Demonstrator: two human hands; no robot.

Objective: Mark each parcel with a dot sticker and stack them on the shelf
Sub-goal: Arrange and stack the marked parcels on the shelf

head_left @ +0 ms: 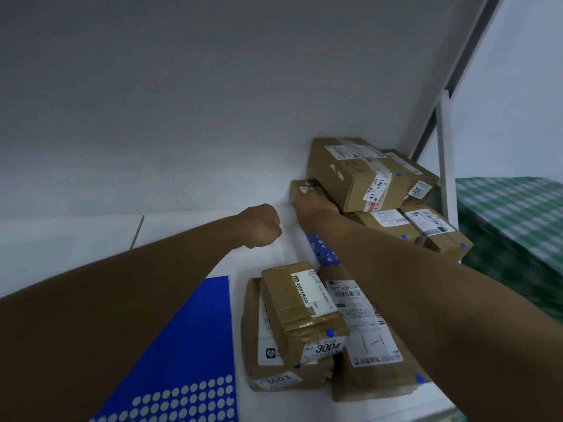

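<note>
My right hand (310, 208) reaches far back on the white shelf (213, 239) and grips a small brown parcel (300, 188) at the left foot of a stack. That stack holds a larger box (347, 175) on top and two labelled boxes (426, 229) below, each with a blue dot. My left hand (263, 225) hovers beside it in a fist and holds nothing. Nearer to me lie three brown parcels (301, 312) with blue dots. A blue sticker sheet (189, 360) with several dots peeled off lies at the lower left. A second blue sheet (323, 251) lies under my right forearm.
A white upright post (443, 166) of the shelf frame stands at the right. Beyond it is a green and white checked cloth (515, 214). A thin grey seam (137, 233) runs along the back wall at the left.
</note>
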